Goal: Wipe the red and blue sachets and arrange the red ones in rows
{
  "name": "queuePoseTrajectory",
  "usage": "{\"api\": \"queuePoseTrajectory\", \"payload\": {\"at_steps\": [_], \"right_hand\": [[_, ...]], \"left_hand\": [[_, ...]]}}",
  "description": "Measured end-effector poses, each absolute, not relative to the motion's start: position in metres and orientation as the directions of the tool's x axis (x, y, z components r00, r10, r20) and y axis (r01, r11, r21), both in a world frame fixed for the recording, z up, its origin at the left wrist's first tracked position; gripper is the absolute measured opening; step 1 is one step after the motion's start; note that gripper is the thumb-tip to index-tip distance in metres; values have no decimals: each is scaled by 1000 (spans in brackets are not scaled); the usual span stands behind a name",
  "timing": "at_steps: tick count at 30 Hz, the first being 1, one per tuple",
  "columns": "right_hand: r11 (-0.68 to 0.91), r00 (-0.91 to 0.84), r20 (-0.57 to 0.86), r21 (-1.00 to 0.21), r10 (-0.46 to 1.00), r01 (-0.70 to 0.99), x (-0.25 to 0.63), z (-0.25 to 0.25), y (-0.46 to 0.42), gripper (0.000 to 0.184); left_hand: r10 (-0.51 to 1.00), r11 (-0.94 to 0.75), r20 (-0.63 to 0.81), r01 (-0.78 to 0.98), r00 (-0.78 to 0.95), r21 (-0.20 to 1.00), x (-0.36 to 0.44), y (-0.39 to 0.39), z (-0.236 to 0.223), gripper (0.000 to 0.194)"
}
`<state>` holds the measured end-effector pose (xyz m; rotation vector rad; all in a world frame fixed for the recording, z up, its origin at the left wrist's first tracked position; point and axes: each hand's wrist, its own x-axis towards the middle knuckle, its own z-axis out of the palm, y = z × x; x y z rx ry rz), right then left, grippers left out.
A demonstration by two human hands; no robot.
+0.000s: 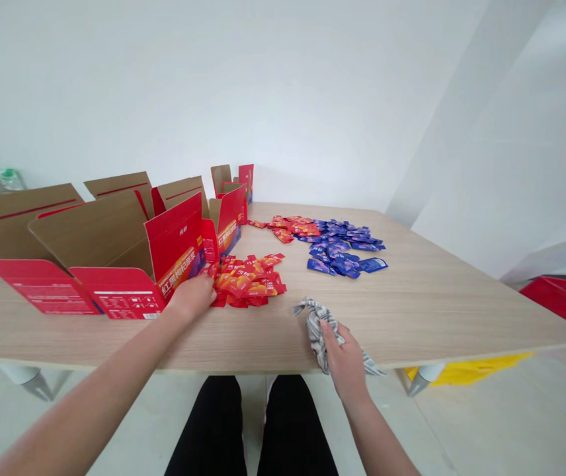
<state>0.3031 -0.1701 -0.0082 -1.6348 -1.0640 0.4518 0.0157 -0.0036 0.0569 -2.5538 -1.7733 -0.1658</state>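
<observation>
**Left hand (192, 297) on red sachets (248, 283), right hand (345, 362) around striped cloth (315, 332)**

Left hand resting on the near edge of the loose sachets, fingers pressed together and pointing toward an open red carton (176, 248), no pinch visible, fingertips partly lost among the packets. Right hand closed on the crumpled cloth, fingers curled into its folds, one end trailing over the near edge of the pale wood table (412, 311). Sachets heaped just beside the carton, whose flaps lie spread flat. More open cartons (117, 192) standing farther along the table. Blue sachets (340, 254) in a looser spread well apart from the hands, a few more red ones touching them. Red crate (561, 301) beyond the table's right side.
</observation>
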Motion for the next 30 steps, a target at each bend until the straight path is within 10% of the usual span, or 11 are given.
{"api": "queuePoseTrajectory", "payload": {"at_steps": [15,23,26,30], "right_hand": [[89,533,286,-927,797,364,324,13,-156,54],[239,363,210,-970,908,-36,235,17,-173,45],[230,358,167,-963,919,-139,230,10,-184,43],[138,480,26,-970,877,-199,252,5,-198,47]], "left_hand": [[759,-595,461,776,459,207,-9,-78,-8,42],[625,-771,628,494,464,402,22,-117,-7,53],[707,-705,533,408,464,580,11,-133,-4,36],[851,-335,71,433,521,837,-36,-158,-21,37]]}}
